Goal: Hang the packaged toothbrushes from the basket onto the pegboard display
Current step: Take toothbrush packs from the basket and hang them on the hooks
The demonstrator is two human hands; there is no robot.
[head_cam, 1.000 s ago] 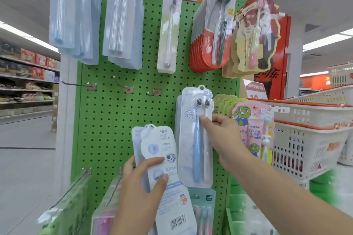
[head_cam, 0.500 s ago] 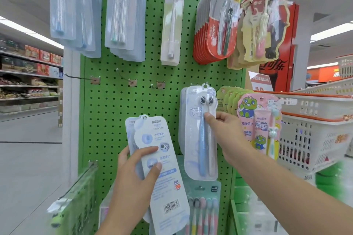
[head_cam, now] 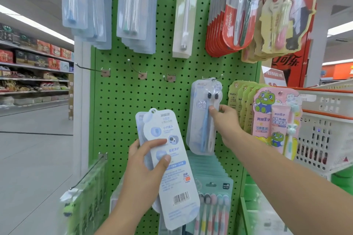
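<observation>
Pegboard (head_cam: pixel 122 112), green, centre of frame. Entries run left to right.

1. Bare hooks, middle row: one at left (head_cam: pixel 89 68), one beside it (head_cam: pixel 136 70), a short one (head_cam: pixel 170 78) just left of centre. All three carry nothing.

2. Left hand (head_cam: pixel 147 160), lower centre. Grip closed on a stack of white toothbrush packs (head_cam: pixel 172 166), thumb across the printed face, fingers behind. Long axis near upright, leaning slightly, hang hole (head_cam: pixel 152 112) at the top end. How many packs are in the stack cannot be told. The hang hole lies below and a little left of the short bare hook, well apart from it.

3. Right hand (head_cam: pixel 225 120), right of centre. Grip pinches a clear toothbrush pack (head_cam: pixel 202 120) at its right edge, thumb on the front near the brush heads. Long axis upright. Its top sits at the occupied hook (head_cam: pixel 215 78) directly above the grip; whether the hole is fully seated on the wire cannot be told. This hand is the nearer to a hook, and judging by that, seating this pack is the step in hand.

4. Frog-print kids' packs (head_cam: pixel 275 120), hanging just right of the right hand.

5. White basket (head_cam: pixel 324 139), right edge of frame, orange rim. Contents not visible through its slotted wall.
</observation>
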